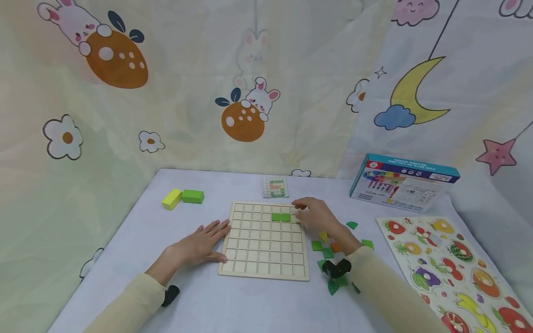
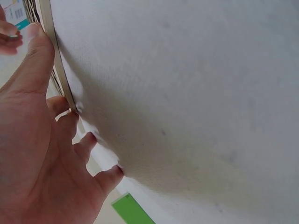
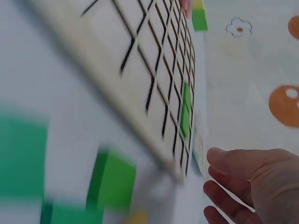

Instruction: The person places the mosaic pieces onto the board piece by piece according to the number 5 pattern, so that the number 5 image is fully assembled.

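Flat at the centre of the white table (image 1: 233,305), a wooden grid board (image 1: 262,254), with two green squares (image 1: 281,217) side by side in cells of its upper right part. At the board's left edge, the left hand (image 1: 204,243), palm down with fingers spread apart, thumb and forefinger touching the edge, nothing gripped. At the upper right corner, just beside the green squares, the right hand (image 1: 316,215), fingers loosely bent, nothing visible between thumb and fingers. To the right of the board, scattered small pieces (image 1: 328,253) in green, yellow and orange, some partly hidden by the right arm. Just behind the board, a pattern card (image 1: 275,188); farther left, a yellow block (image 1: 172,199) touching a green block (image 1: 193,196). Off to the right, a printed box (image 1: 404,182) and a fruit sheet (image 1: 462,273).
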{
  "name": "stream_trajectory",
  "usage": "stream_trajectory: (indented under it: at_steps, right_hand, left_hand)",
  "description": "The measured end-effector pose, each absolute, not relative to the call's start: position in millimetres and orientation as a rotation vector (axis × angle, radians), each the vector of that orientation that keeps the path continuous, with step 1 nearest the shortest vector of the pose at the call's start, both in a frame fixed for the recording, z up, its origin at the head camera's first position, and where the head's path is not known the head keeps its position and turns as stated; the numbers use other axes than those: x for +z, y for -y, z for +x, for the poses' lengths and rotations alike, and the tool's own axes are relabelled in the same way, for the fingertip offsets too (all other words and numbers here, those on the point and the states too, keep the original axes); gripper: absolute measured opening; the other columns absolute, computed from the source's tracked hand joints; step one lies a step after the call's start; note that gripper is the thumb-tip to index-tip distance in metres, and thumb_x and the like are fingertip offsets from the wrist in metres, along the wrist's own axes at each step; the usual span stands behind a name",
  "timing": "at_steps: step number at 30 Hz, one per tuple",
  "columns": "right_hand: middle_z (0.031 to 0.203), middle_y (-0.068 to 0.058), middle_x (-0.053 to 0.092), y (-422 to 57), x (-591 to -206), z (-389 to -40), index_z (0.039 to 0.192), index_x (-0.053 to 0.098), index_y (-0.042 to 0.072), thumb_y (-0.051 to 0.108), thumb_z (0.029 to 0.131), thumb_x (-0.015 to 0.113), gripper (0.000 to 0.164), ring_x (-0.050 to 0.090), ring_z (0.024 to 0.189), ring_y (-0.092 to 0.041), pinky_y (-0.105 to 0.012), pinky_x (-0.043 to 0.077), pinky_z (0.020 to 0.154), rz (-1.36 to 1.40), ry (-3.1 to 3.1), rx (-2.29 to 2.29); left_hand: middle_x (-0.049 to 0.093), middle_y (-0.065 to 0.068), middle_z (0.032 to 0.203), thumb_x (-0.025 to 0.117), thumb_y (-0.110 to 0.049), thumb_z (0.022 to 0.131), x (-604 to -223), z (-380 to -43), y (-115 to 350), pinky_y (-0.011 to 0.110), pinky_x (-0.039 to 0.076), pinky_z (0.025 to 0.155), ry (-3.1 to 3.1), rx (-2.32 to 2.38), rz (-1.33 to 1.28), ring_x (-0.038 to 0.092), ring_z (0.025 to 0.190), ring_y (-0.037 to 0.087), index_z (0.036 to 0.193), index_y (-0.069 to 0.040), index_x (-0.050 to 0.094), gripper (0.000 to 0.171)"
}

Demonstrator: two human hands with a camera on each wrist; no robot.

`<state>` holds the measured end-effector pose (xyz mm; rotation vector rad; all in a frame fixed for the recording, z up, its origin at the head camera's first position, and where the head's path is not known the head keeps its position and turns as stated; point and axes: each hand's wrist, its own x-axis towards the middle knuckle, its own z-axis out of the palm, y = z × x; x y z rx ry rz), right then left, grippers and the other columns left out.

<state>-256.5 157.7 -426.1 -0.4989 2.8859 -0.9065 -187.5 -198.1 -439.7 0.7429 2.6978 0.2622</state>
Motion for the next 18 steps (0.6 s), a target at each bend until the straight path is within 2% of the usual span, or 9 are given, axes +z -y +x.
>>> stream_trajectory:
  at_steps: [9,14,18]
  right_hand:
    - [0.116,-0.014,0.068,-269.7,-416.5,-234.5,0.127,0.062,0.005,0.012,0.089,0.068,0.039,0.061,0.105,-0.030,-0.052,0.050,0.095,-0.522,-2.913,-0.764]
    - [0.114,-0.009,0.069,-313.8,-420.9,-206.8,0.126,0.063,0.008,0.015,0.087,0.071,0.040,0.061,0.104,-0.027,-0.051,0.052,0.093,-0.456,-2.858,-0.728]
    - [0.118,-0.008,0.068,-330.7,-433.0,-189.5,0.124,0.065,0.009,0.014,0.084,0.075,0.042,0.062,0.107,-0.028,-0.047,0.054,0.091,-0.478,-2.844,-0.715]
  left_hand:
    - [0.014,0.009,0.164,0.056,-0.060,0.087,-439.2,-186.8,201.6,0.064,0.021,0.115,-2.707,0.267,0.766,0.013,0.150,0.037,0.155,-0.008,0.021,0.092]
    - [0.013,0.009,0.164,0.056,-0.061,0.087,-442.6,-189.0,202.1,0.064,0.021,0.115,-2.703,0.270,0.766,0.012,0.150,0.037,0.155,-0.009,0.020,0.093]
    - [0.012,0.007,0.164,0.054,-0.063,0.086,-444.9,-191.1,200.6,0.063,0.020,0.116,-2.703,0.252,0.765,0.012,0.151,0.036,0.155,-0.011,0.019,0.094]
